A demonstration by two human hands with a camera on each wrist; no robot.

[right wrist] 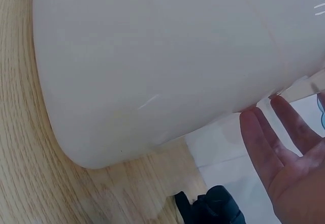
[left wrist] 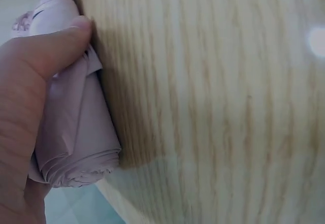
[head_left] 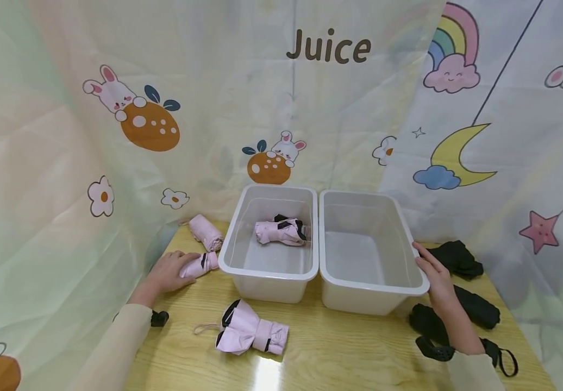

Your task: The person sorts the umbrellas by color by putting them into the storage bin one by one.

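At the table's left, my left hand (head_left: 170,271) grips a rolled pink folding umbrella (head_left: 199,265). The left wrist view shows my thumb lying across the umbrella's pink cloth (left wrist: 81,117), close against the wood, with the other fingers mostly hidden behind it. My right hand (head_left: 436,277) touches the right side of a white bin (head_left: 374,290). Its fingers (right wrist: 259,137) are stretched out, tips right at the bin's rim in the right wrist view. Another rolled pink umbrella (head_left: 205,232) lies just behind the one I hold.
A second white bin (head_left: 269,285) stands to the left, with a pink umbrella (head_left: 279,232) inside. One loosely wrapped pink umbrella (head_left: 252,330) lies in front. Black umbrellas (head_left: 477,307) lie on the right, beside and behind my right forearm. A printed curtain (head_left: 203,108) encloses the table.
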